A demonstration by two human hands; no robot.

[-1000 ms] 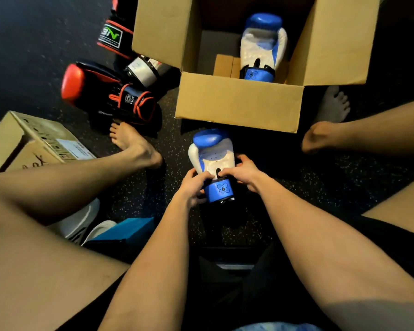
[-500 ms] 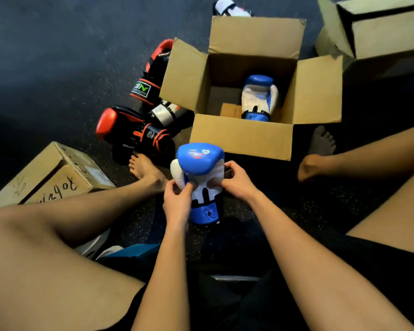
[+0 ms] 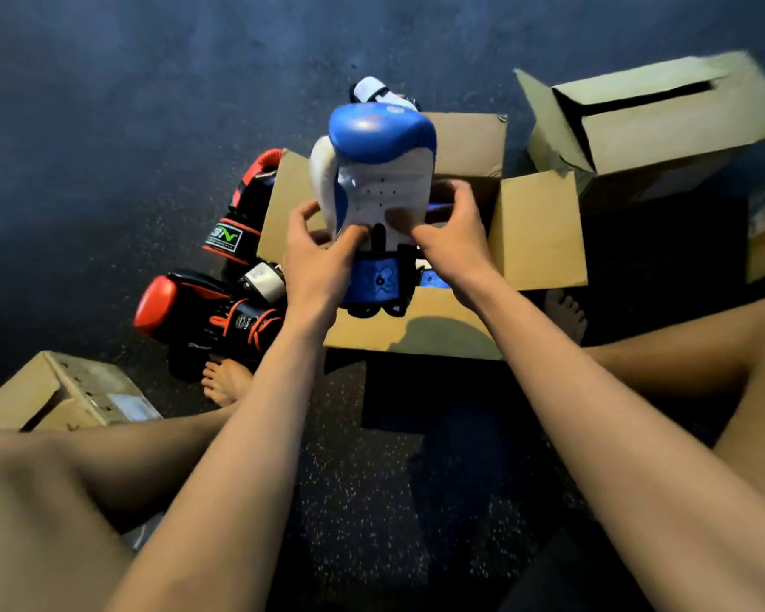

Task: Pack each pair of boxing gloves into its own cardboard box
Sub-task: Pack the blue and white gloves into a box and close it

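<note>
A blue and white boxing glove [image 3: 378, 170] is held upright in the air over the open cardboard box [image 3: 539, 231]. My left hand [image 3: 316, 258] grips its left side near the wrist strap, and my right hand [image 3: 449, 231] grips its right side. The raised glove hides most of the box's inside; only a blue sliver of the matching glove [image 3: 436, 280] shows beside my right wrist. Red and black gloves [image 3: 204, 311] lie on the floor left of the box, with another black glove [image 3: 239, 218] behind them.
A second open cardboard box [image 3: 663, 121] stands at the back right, and a third box [image 3: 63, 390] lies at the left by my leg. A white glove [image 3: 378, 92] peeks out behind the middle box. My bare legs and feet flank the box on dark speckled floor.
Both hands have lifted the blue and white glove from the floor up and forward, so it now hangs over the open box. The camera has tilted up.
</note>
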